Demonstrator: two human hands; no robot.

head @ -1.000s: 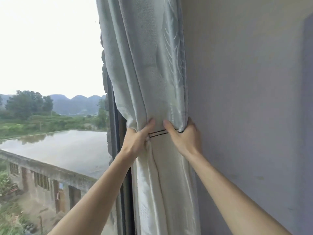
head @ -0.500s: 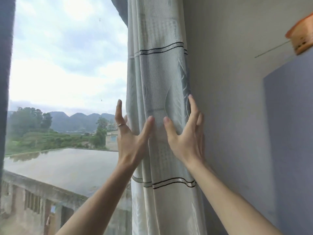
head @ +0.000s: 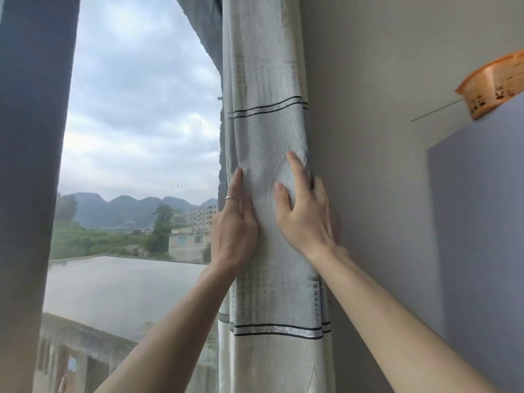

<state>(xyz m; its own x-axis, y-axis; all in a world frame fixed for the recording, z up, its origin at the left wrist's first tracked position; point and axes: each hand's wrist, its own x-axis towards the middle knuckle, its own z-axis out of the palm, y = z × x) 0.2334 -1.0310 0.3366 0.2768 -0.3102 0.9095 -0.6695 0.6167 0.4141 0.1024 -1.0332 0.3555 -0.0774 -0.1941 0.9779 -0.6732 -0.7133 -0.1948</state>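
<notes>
A pale grey-green curtain (head: 263,131) with thin black and silver bands hangs gathered beside the wall at the right of a window. My left hand (head: 234,226), a ring on one finger, lies flat against the curtain's left edge with straight fingers. My right hand (head: 304,214) presses on the curtain's right side with spread fingers, next to the wall. Neither hand grips the cloth.
A dark curtain (head: 31,165) hangs at the left of the window (head: 136,137). A bare wall (head: 368,137) runs right of the pale curtain. A grey cabinet (head: 482,222) stands at the far right with an orange basket (head: 496,83) on top.
Both hands let go of the bunched curtain and moved up it. They now lie flat on the cloth with straight fingers. The view has tilted upward.
</notes>
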